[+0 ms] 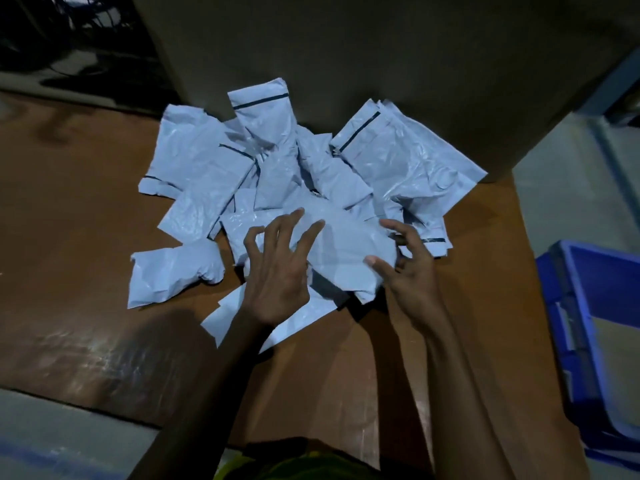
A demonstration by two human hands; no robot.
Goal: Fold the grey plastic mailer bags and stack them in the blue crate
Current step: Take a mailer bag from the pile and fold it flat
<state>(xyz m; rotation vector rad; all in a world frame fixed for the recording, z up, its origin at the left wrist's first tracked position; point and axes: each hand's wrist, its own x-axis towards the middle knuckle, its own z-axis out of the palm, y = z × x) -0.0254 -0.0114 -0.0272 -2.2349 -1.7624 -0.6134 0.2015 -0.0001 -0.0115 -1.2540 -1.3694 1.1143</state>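
Observation:
Several crumpled grey plastic mailer bags [398, 161] lie in a loose heap on a brown table [86, 323]. My left hand [277, 275] lies on the front of the heap, fingers spread and slightly bent, pressing on a partly folded bag [343, 247]. My right hand [412, 271] is at that bag's right end, thumb on its near edge and fingers curved over its far side. Another flat bag [304, 317] lies under my left wrist. The blue crate [595, 327] stands at the right, below the table's level, with a pale surface inside.
A large dark box or panel [381, 46] rises right behind the heap. The table's right edge [533, 271] runs close to the crate. Pale floor shows at the right and lower left. Dark clutter sits at the top left.

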